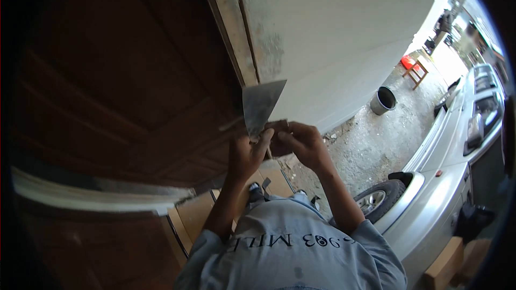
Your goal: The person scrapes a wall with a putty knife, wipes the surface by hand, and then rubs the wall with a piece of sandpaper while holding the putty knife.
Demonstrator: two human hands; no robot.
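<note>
My left hand point(248, 156) is closed round the handle end of a putty knife point(260, 103), whose wide grey blade points up and away from me. The handle is mostly hidden by my fingers. My right hand point(305, 142) pinches a flat brown piece point(280, 146) that looks like folded sandpaper, though its kind is not certain. Both hands are close together in front of my chest, and the brown piece lies right beside the base of the blade. Just beyond the blade are the wooden door frame point(228, 13) and the pale wall point(333, 32).
A dark brown panelled door point(123, 75) fills the left side. Wooden boards point(194, 216) lie below me. To the right are a silver car point(430, 182) and its front wheel point(376, 200). A bucket point(383, 101) and wooden stool point(416, 73) stand on the rough concrete ground point(365, 142).
</note>
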